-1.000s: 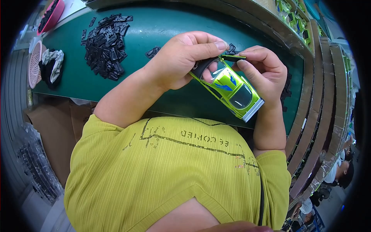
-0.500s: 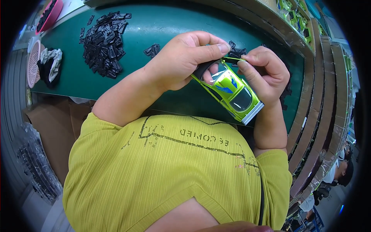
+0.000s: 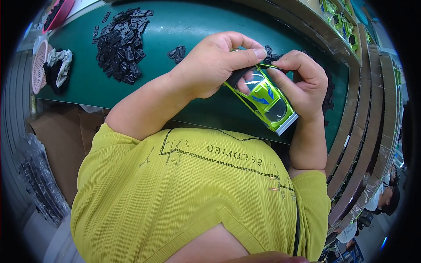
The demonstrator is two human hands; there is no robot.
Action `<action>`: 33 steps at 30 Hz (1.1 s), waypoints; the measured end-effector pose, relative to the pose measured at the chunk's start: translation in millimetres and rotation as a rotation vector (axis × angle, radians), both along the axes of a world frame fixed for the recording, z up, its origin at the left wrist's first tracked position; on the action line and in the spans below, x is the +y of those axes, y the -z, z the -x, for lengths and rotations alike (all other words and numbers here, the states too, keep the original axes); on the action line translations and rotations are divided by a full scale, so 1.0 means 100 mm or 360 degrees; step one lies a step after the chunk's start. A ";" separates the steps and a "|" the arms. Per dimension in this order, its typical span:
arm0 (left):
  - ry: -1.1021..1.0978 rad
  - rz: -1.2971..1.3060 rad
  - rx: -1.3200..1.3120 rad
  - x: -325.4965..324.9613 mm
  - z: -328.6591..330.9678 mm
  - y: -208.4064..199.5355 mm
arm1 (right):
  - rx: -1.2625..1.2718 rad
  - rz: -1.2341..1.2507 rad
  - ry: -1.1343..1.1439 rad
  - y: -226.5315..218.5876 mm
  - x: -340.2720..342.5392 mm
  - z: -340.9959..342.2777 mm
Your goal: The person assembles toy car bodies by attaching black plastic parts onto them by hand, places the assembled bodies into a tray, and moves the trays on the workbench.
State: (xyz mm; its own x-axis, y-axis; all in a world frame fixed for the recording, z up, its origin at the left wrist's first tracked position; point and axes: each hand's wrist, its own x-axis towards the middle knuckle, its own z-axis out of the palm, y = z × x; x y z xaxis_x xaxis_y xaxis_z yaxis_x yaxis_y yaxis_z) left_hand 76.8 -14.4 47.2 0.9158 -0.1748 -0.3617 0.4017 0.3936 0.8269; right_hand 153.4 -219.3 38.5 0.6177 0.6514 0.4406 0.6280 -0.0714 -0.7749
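Observation:
A bright green toy car body [image 3: 265, 97] with blue markings and clear windows is tilted in front of my chest, its grey rear end pointing down to the right. My left hand [image 3: 215, 63] is closed around the front of it, thumb on top, with fingertips showing through the windscreen. At the car's far side, my right hand [image 3: 302, 83] pinches a thin black-and-green piece [image 3: 266, 65] between thumb and index finger. Whether that piece is joined to the body is hidden by my fingers. Small black plastic parts [image 3: 272, 54] lie on the table just beyond both hands.
A heap of black plastic parts [image 3: 120, 48] covers the left of the green table [image 3: 184, 24], with a few more [image 3: 176, 54] nearer the middle. Far left are a pink basket [image 3: 39, 65], gloves [image 3: 58, 70] and a pink bowl [image 3: 60, 15]. Cardboard trays [image 3: 366, 101] line the right.
The car has shifted slightly right and tipped a little in my hands. My right fingers have drawn in closer to its side with the thin piece; both grips stay closed.

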 end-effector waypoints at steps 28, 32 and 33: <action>-0.0817 0.0154 -0.0100 -0.03 -0.14 0.22 | -0.1085 0.0206 0.0346 -0.06 0.24 0.27; -0.0781 0.0227 -0.0164 0.02 -0.15 0.23 | -0.1051 0.0218 0.0331 -0.07 0.21 0.34; -0.0779 0.0251 -0.0144 0.02 -0.16 0.23 | -0.1049 0.0218 0.0329 -0.06 0.22 0.34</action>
